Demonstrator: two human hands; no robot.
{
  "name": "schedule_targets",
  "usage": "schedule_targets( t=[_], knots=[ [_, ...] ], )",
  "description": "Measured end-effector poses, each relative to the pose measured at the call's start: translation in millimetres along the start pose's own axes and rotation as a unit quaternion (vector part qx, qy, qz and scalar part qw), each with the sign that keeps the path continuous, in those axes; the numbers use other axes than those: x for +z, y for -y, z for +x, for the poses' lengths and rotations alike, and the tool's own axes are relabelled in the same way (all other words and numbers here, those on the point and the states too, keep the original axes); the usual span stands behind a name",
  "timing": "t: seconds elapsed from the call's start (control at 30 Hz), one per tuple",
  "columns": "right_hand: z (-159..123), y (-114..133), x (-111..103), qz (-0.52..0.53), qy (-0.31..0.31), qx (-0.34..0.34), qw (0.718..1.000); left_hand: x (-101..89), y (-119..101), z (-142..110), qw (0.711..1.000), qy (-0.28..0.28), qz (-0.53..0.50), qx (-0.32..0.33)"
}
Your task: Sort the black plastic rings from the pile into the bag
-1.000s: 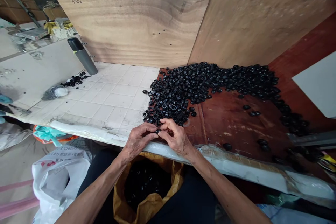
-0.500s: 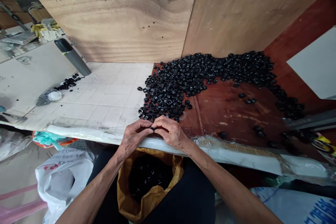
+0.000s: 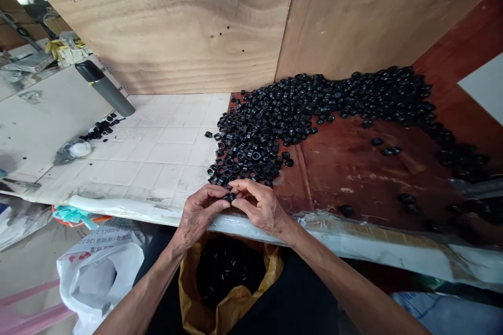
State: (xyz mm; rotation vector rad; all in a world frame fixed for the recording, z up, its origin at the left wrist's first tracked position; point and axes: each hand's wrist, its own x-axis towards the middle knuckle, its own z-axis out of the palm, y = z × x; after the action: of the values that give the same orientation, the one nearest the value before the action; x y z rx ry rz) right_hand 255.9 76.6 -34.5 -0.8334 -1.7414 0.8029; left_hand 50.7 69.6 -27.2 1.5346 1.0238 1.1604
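Above the table's front edge, my left hand [image 3: 202, 210] and my right hand [image 3: 259, 205] meet fingertip to fingertip. Between them is a small black ring [image 3: 229, 197], pinched by the thumb and fingers of both hands; the fingertips cover part of it. Just beyond my fingers spreads a large pile of black rings [image 3: 271, 125] on the reddish-brown board [image 3: 341, 167]. Below the hands, between my legs, an open yellow-brown sack [image 3: 191, 293] holds many black pieces [image 3: 226, 269].
A grey bottle [image 3: 110, 94] lies tilted at the left, near a small heap of black pieces [image 3: 100, 128] and a plastic bag [image 3: 73, 151]. Plywood panels [image 3: 176, 31] close off the back. White bags [image 3: 100, 272] stand on the floor at left.
The camera view has shifted slightly. My hands stay at the table edge with the black ring, which now shows more between the fingertips, and the fingers have parted a little.
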Motion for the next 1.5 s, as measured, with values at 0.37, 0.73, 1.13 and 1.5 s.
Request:
schedule_targets(
  t=[0.37, 0.73, 1.13, 1.5],
  knots=[
    [-4.8, 1.5, 1.7, -0.067, 0.063, 0.050, 0.995, -1.6, 8.4, -4.4, 0.984, 0.026, 0.113, 0.137],
    [0.8, 6.6, 0.0, -0.079, 0.066, 0.081, 0.991, 3.7, 4.5, -4.6, 0.974, 0.005, 0.183, 0.137],
    [5.3, 9.4, -3.1, -0.023, 0.012, -0.014, 1.000, 3.6, 2.9, -0.9, 0.994, 0.012, 0.092, 0.050],
    [-1.3, 0.9, 1.8, -0.053, -0.006, 0.028, 0.998, 3.6, 9.8, -3.6, 0.988, -0.001, 0.112, 0.109]
  ],
)
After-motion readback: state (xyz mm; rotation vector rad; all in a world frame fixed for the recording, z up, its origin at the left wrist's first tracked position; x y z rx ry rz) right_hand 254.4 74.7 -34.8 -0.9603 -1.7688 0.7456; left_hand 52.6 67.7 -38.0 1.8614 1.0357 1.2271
